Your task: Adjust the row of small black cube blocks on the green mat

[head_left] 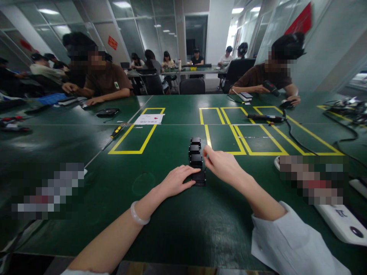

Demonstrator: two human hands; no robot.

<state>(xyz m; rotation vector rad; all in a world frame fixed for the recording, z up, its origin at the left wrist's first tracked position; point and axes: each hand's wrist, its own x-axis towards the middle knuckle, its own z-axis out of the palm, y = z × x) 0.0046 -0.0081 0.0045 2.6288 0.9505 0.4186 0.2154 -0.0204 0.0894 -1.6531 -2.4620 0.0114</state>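
Note:
Several small black box-shaped parts (pixel 196 159) stand in a front-to-back row on the green table, with tiny shiny bits along their sides. The nearest black block (pixel 198 177) is held by my left hand (pixel 179 179), its thumb at the near edge and its fingers over the far edge. On the right of the row, my right hand (pixel 222 162) has its fingers curled together in a pinch beside the blocks. Whatever lies between those fingertips, if anything, is too small or hidden to make out.
Yellow tape outlines (pixel 146 141) mark the green table (pixel 160 236). A white paper (pixel 150 119), a yellow-black screwdriver (pixel 116 132) and a black corded tool (pixel 265 118) lie farther off. White power strips (pixel 341 221) flank me. Two people sit opposite, one holding a power tool (pixel 271 88).

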